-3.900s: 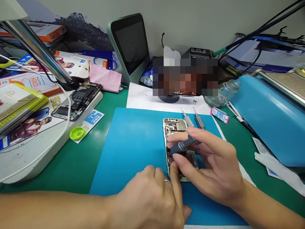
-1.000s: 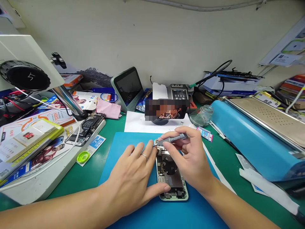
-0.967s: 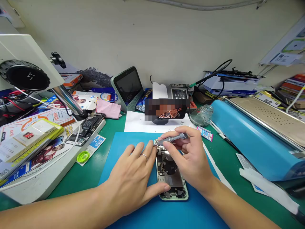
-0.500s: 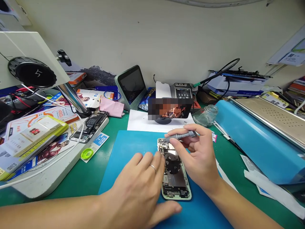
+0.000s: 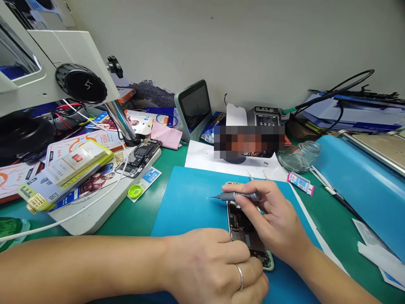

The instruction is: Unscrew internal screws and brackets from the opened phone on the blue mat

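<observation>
A phone with its back cover off and its inner parts bare (image 5: pixel 245 230) lies on the blue mat (image 5: pixel 186 198). Above its upper half, my right hand (image 5: pixel 268 211) grips a slim grey screwdriver (image 5: pixel 232 196) between thumb and fingers, its thin tip pointing left, clear of the phone. My left hand (image 5: pixel 221 264), with a ring on one finger, is over the phone's lower left side. Its fingers are curled under and face away from me, so anything in them is hidden. Two thin pointed metal tips (image 5: pixel 265 174) show just beyond my right hand.
To the left, a microscope stand (image 5: pixel 123 122) rises from a white base holding boxes and another opened phone (image 5: pixel 139 158). A glass jar (image 5: pixel 300 156) and a blue machine (image 5: pixel 357 181) are at the right. Behind the mat stands a propped-up phone screen (image 5: pixel 249 141), partly blurred.
My left hand has swung down and right, its fingers going from stretched to curled. The screwdriver now points left, off the phone. The view has turned left.
</observation>
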The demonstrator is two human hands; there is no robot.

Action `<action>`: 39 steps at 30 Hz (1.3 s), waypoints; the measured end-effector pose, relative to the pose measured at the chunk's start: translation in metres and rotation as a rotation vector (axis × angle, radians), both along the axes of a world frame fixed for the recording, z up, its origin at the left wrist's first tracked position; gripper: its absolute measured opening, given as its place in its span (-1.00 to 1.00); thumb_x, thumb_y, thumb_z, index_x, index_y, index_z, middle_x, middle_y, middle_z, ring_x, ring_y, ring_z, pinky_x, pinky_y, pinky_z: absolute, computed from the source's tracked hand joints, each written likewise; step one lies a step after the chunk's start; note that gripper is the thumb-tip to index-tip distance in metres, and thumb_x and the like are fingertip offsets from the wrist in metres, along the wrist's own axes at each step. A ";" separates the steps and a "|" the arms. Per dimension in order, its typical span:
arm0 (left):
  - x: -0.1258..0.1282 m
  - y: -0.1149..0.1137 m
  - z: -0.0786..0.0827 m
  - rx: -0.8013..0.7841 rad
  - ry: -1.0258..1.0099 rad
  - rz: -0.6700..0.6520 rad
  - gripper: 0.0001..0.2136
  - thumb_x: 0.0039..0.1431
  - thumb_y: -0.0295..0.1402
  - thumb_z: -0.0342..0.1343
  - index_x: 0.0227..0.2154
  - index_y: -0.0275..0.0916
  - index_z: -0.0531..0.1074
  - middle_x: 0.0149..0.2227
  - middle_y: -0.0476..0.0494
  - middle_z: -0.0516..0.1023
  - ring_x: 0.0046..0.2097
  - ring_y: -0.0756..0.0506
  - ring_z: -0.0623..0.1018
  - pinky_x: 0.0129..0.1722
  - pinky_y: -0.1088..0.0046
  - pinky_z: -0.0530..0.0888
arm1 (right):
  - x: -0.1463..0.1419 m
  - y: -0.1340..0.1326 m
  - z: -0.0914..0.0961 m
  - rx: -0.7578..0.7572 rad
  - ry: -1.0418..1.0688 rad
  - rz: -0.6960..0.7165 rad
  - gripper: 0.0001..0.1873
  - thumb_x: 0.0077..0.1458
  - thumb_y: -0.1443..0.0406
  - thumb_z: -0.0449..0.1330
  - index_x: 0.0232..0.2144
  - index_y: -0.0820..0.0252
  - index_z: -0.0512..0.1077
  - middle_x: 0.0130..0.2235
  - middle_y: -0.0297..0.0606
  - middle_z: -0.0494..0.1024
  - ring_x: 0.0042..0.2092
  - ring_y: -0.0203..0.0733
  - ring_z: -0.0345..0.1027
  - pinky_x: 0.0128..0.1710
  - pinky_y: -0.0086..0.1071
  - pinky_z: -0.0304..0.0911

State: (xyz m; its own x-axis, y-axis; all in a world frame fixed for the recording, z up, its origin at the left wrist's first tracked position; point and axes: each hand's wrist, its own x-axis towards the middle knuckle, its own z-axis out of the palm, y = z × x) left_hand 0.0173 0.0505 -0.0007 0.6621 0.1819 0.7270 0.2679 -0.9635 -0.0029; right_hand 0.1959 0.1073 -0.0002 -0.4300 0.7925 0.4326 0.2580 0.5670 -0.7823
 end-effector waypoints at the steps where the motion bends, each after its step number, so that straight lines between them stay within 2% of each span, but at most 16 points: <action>1: 0.000 0.000 0.000 -0.008 -0.013 0.006 -0.72 0.42 -0.34 0.12 -0.28 -0.43 0.66 -0.27 -0.17 0.70 -0.46 -0.01 0.35 -0.57 0.39 0.25 | -0.001 0.000 0.000 0.007 -0.009 0.010 -0.89 0.42 0.29 0.17 -0.06 -0.05 0.34 -0.03 -0.37 0.70 0.05 -0.22 0.64 -0.01 -0.37 0.58; 4: 0.001 0.001 -0.002 -0.020 -0.035 0.022 -0.61 0.48 -0.31 0.03 -0.34 -0.44 0.66 -0.27 -0.20 0.70 -0.47 -0.02 0.33 -0.60 0.37 0.23 | -0.002 0.000 -0.001 0.020 -0.018 0.028 -0.89 0.42 0.30 0.16 -0.06 -0.06 0.34 -0.03 -0.37 0.70 0.04 -0.22 0.64 -0.01 -0.37 0.58; 8: 0.002 0.001 -0.003 -0.037 -0.025 0.015 -0.59 0.49 -0.33 -0.02 -0.33 -0.45 0.66 -0.28 -0.21 0.70 -0.48 -0.03 0.33 -0.61 0.36 0.20 | -0.004 -0.001 -0.001 0.024 -0.023 0.026 -0.87 0.41 0.31 0.17 -0.06 -0.05 0.34 -0.04 -0.36 0.71 0.04 -0.20 0.65 -0.02 -0.37 0.59; 19: 0.003 0.004 -0.005 -0.048 -0.037 0.011 -0.65 0.39 -0.38 0.03 -0.41 -0.43 0.64 -0.40 -0.18 0.64 -0.51 -0.03 0.31 -0.62 0.36 0.19 | -0.004 0.000 -0.002 -0.015 -0.041 0.021 -0.88 0.42 0.32 0.15 -0.09 -0.07 0.32 -0.03 -0.40 0.70 0.05 -0.25 0.63 -0.03 -0.40 0.57; 26: 0.002 0.001 -0.003 -0.054 -0.039 0.041 -0.67 0.37 -0.38 0.05 -0.45 -0.39 0.61 -0.42 -0.17 0.62 -0.50 -0.04 0.33 -0.62 0.33 0.17 | -0.001 0.002 -0.003 -0.037 -0.032 -0.025 -0.92 0.42 0.28 0.16 -0.09 -0.06 0.33 -0.02 -0.38 0.70 0.01 -0.21 0.64 -0.05 -0.32 0.56; 28: -0.001 0.002 0.000 -0.073 -0.038 0.129 -0.67 0.36 -0.36 0.05 -0.47 -0.36 0.58 -0.43 -0.18 0.61 -0.50 -0.07 0.33 -0.62 0.29 0.16 | 0.001 0.005 -0.003 -0.033 0.000 -0.082 -0.93 0.42 0.25 0.17 -0.09 -0.04 0.33 -0.02 -0.36 0.69 0.00 -0.17 0.65 -0.05 -0.28 0.56; 30: -0.006 0.004 0.005 -0.098 0.011 0.290 -0.69 0.36 -0.33 0.05 -0.47 -0.31 0.56 -0.43 -0.18 0.59 -0.48 -0.12 0.35 -0.60 0.24 0.19 | 0.005 0.009 -0.002 -0.016 0.027 -0.160 -0.91 0.41 0.23 0.19 -0.08 -0.03 0.34 -0.02 -0.33 0.69 0.01 -0.14 0.64 -0.04 -0.24 0.55; 33: -0.013 0.010 0.009 -0.147 0.197 0.536 -0.68 0.38 -0.24 0.06 -0.46 -0.26 0.52 -0.44 -0.18 0.55 -0.38 -0.21 0.45 -0.49 0.23 0.33 | 0.010 0.016 0.000 -0.013 0.037 -0.254 -0.88 0.39 0.19 0.21 -0.07 -0.01 0.35 -0.02 -0.28 0.69 -0.02 -0.12 0.64 -0.07 -0.22 0.54; 35: -0.016 0.014 0.010 -0.201 0.342 0.653 -0.70 0.38 -0.23 0.08 -0.44 -0.26 0.50 -0.46 -0.18 0.52 -0.37 -0.24 0.47 -0.46 0.21 0.37 | 0.013 0.019 0.001 -0.020 0.029 -0.283 -0.88 0.40 0.17 0.20 -0.10 0.01 0.34 -0.03 -0.26 0.70 -0.04 -0.10 0.65 -0.10 -0.21 0.53; 39: -0.016 0.018 0.010 -0.246 0.481 0.730 -0.68 0.40 -0.18 0.08 -0.32 -0.33 0.56 -0.37 -0.24 0.57 -0.33 -0.29 0.51 -0.42 0.15 0.44 | 0.016 0.021 0.000 -0.004 0.005 -0.285 -0.89 0.40 0.18 0.19 -0.12 0.02 0.33 -0.04 -0.22 0.70 -0.04 -0.08 0.65 -0.12 -0.21 0.53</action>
State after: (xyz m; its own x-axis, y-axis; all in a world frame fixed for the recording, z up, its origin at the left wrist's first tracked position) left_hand 0.0015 0.0683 0.0091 0.5438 0.7887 0.2868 0.8348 -0.5433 -0.0890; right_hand 0.2118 0.1279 0.0002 -0.1875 0.8829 0.4305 0.4025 0.4688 -0.7862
